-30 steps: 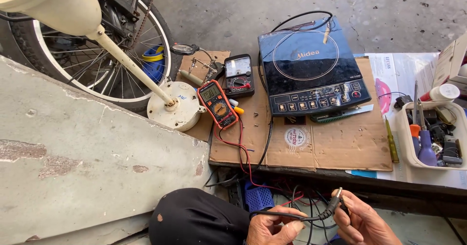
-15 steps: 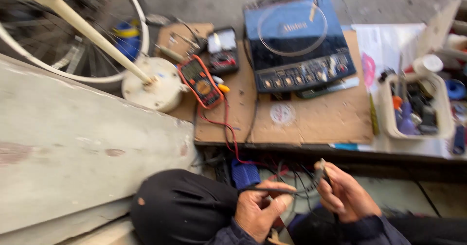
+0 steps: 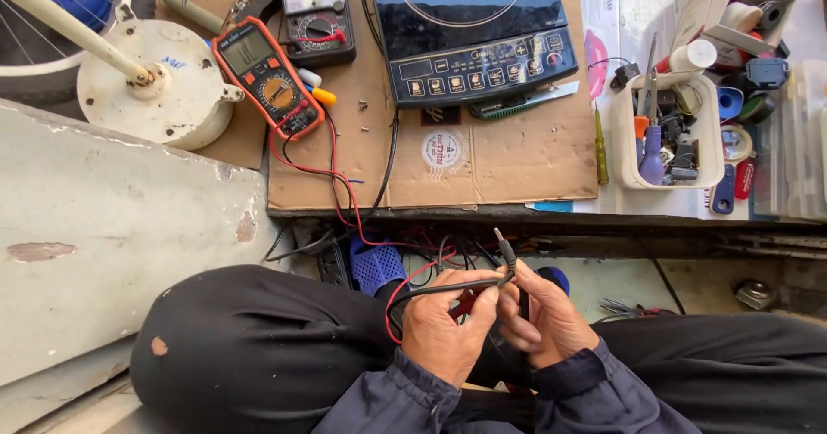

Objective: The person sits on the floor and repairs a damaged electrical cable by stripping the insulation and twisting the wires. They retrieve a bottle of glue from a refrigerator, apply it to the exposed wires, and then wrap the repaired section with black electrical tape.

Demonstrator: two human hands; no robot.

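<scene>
Low in the view, over the lap in dark trousers, the left hand (image 3: 444, 326) and the right hand (image 3: 543, 318) meet, fingers touching. Both are closed around a thin black test probe (image 3: 482, 281), whose metal tip pokes up and away from the right hand's fingertips; the left thumb and fingers pinch its black lead. A red lead (image 3: 405, 292) loops beside the left hand and runs up past a blue perforated object (image 3: 376, 266) to the edge of the surface. On the sheet of cardboard (image 3: 525, 154) covering that surface lies an orange-cased digital multimeter (image 3: 269, 77), its wires trailing down towards the hands. Beside it sits a black analogue meter (image 3: 317, 12), and to the right a black induction cooker (image 3: 469, 29). Further right, a white tray (image 3: 624, 141) holds small tools and parts. At far left stands a round white fan base (image 3: 159, 81).
</scene>
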